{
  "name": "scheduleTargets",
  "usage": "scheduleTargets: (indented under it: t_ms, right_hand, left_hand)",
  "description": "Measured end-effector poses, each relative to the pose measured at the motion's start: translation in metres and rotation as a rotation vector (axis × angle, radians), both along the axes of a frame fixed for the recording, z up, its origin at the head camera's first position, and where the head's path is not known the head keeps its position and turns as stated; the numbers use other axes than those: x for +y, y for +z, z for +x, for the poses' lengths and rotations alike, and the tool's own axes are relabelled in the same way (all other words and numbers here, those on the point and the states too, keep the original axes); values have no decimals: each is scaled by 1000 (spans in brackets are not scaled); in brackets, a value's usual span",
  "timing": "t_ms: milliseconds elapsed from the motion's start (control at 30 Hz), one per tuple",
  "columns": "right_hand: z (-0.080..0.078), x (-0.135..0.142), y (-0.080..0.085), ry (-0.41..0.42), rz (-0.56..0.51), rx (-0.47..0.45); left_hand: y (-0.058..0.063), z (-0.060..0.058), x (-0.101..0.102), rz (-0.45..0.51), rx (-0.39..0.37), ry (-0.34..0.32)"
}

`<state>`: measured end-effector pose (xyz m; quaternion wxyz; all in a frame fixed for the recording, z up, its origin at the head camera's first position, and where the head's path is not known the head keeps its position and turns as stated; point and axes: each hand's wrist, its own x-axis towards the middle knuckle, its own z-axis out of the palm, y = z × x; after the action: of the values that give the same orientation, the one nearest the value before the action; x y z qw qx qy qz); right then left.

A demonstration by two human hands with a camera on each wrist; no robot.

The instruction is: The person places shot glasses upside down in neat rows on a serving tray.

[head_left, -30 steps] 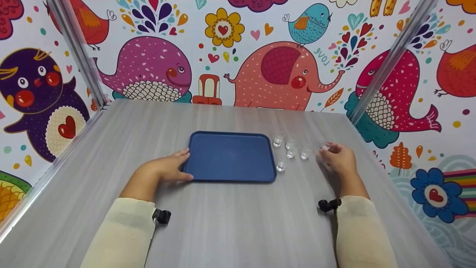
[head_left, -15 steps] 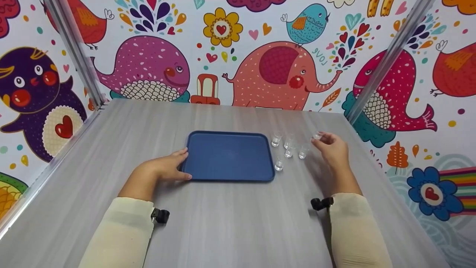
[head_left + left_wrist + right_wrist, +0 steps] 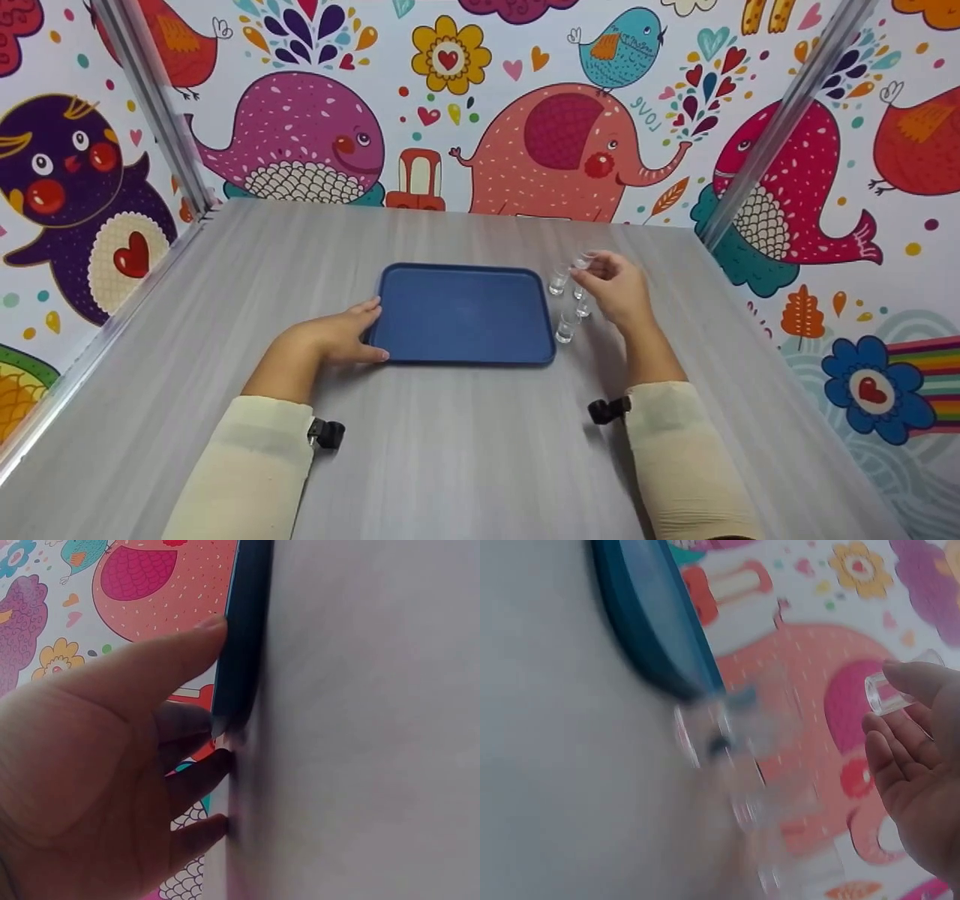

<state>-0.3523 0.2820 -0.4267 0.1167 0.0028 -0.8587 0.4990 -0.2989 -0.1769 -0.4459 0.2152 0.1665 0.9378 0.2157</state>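
A blue rectangular tray (image 3: 465, 315) lies on the table. My left hand (image 3: 337, 336) rests against its left edge, thumb at the near corner and the other fingers spread along the side; the left wrist view shows the thumb touching the tray's edge (image 3: 247, 630). My right hand (image 3: 616, 289) pinches a small clear shot glass (image 3: 582, 260) between thumb and fingers, off the table. In the right wrist view the held glass (image 3: 885, 694) is tilted. Beneath and beside this hand, several similar glasses stand close to the tray's right edge, such as one glass (image 3: 565, 330) near the front.
The grey wood-grain table (image 3: 465, 450) carries the tray and glasses. Patterned panels (image 3: 555, 150) with cartoon animals enclose it at the back and sides, with metal posts (image 3: 154, 105) at the corners. In the right wrist view the standing glasses (image 3: 772, 802) are blurred.
My right hand has carried the held glass leftward and away from me, from the table's right part to above the glasses beside the tray. The left hand and tray have stayed put.
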Motion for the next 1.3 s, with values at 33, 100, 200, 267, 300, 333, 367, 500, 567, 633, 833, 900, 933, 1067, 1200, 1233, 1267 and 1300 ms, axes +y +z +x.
scheduleTargets:
  t_ms: [33,100,200,267,300,333,367,500,567,633,833,900,933,1067,1200,1233,1267,1300]
  right_hand:
    - [-1,-8,-1,15,-5,10]
    - [-2,-23,-2,42,-23,20]
    - [-1,-44,-3,81,-37,19]
    - [0,-58,-2,103,-42,25]
    - [1,-64,-2,114,-43,31]
    - [1,-71,-2,124,-46,39]
    - [1,-77,-2,133,-47,47]
    - [0,-100,-3,176,-63,86]
    - [0,-112,-3,207,-75,100]
    - [1,-124,-3,240,-92,109]
    - [5,-159,-6,333,-125,94]
    - [8,-170,-7,353,-118,70]
    - [10,-175,-8,360,-112,53]
    - [15,-191,-12,381,-85,-10]
    - [18,-196,-15,402,-52,-40]
    - [18,-197,-15,406,-40,-41]
    - [19,-197,-16,409,-31,-42]
    - [20,-198,-16,414,-20,-42]
  left_hand:
    - [0,0,0,0,0,1]
    - [0,0,1,0,1,2]
    - [0,1,1,0,-3,6]
    - [0,1,1,-1,-1,6]
    - [0,1,1,-1,-1,6]
    - [0,1,1,-3,-2,7]
    - [0,1,1,-4,-2,9]
    - [0,0,1,-8,-6,14]
    - [0,0,0,-9,-7,16]
    - [0,0,0,-10,-7,13]
    - [1,1,0,-3,-3,8]
    - [1,1,0,-1,-3,9]
    - [1,1,0,-1,-4,11]
    - [-1,0,0,-10,-1,18]
    - [-1,0,0,-20,2,23]
    - [0,0,0,-21,2,24]
    - [0,0,1,-22,0,27]
    - [0,0,1,-23,0,26]
